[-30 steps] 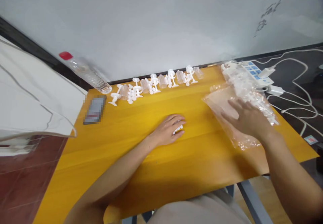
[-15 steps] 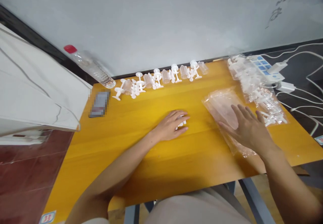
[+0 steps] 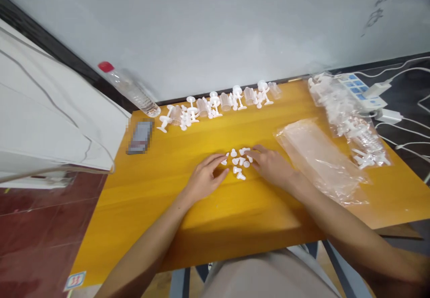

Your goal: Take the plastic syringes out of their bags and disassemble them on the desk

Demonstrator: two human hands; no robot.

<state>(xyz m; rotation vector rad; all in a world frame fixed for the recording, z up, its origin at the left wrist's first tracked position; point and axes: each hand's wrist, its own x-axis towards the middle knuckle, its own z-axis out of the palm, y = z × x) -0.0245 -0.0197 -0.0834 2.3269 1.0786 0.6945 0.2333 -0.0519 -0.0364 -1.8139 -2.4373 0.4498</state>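
Several small white plastic pegs (image 3: 241, 176) with round heads lie loosely spread on the yellow table (image 3: 151, 208). On their left side is my left hand (image 3: 204, 178), thumb and fingers apart, the fingertips at a peg (image 3: 224, 161) on the edge of the group. My right hand (image 3: 271, 165) rests to the right with its fingers apart, its fingertips touching or just beside the pegs nearest it. Neither hand grips anything. To the right of my right hand lie flat clear plastic bags (image 3: 316, 155).
Along the back stands a row of white stemmed parts (image 3: 238, 97) and clear cups (image 3: 202, 107). A bottle (image 3: 134, 93) and a phone (image 3: 140, 138) are at the left. Bagged white parts (image 3: 349, 114) lie at the right, beside a power strip (image 3: 359, 90) with cables.
My right hand has moved left from the plastic bags to the pegs. My left hand has drawn back left, uncovering pegs that were beneath it. The view has shifted slightly.
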